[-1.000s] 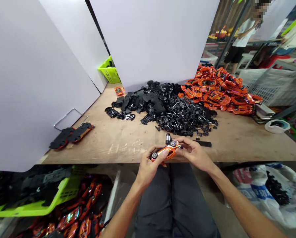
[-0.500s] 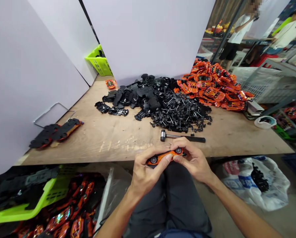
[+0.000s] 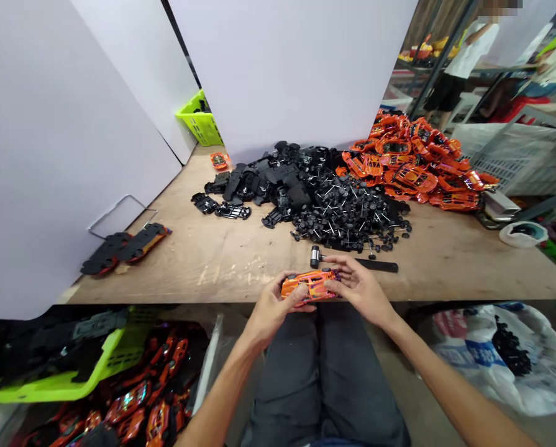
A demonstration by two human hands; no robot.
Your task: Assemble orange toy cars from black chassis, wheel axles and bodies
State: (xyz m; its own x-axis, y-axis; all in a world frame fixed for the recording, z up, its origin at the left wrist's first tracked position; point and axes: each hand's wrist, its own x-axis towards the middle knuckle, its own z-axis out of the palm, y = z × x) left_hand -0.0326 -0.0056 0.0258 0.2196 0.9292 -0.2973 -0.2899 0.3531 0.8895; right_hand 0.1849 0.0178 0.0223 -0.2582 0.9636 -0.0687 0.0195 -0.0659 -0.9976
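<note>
An orange toy car [image 3: 315, 286] is held between both hands at the table's front edge, its top side facing me. My left hand [image 3: 278, 304] is closed round the car's left end, thumb pressed on the body. At the other end my right hand [image 3: 359, 288] grips it with thumb and fingers. Just behind my right hand lies a small hammer [image 3: 375, 265], its handle partly covered by the fingers. Beyond it are a heap of black wheel axles [image 3: 347, 214], a pile of black car bases [image 3: 268, 177] and a mound of orange car bodies [image 3: 408, 167].
Two cars [image 3: 142, 242] lie base up on the left by a bent wire [image 3: 119, 205]. A single orange car [image 3: 219, 161] sits at the back. Green crates [image 3: 95, 372] stand below left, a white bag [image 3: 483, 354] below right. A white tape roll [image 3: 522, 234] lies far right. Two people are behind.
The toy car has been turned in my hands from side-on, wheels showing, to top side facing me. Both hands still hold it. The view has shifted slightly left.
</note>
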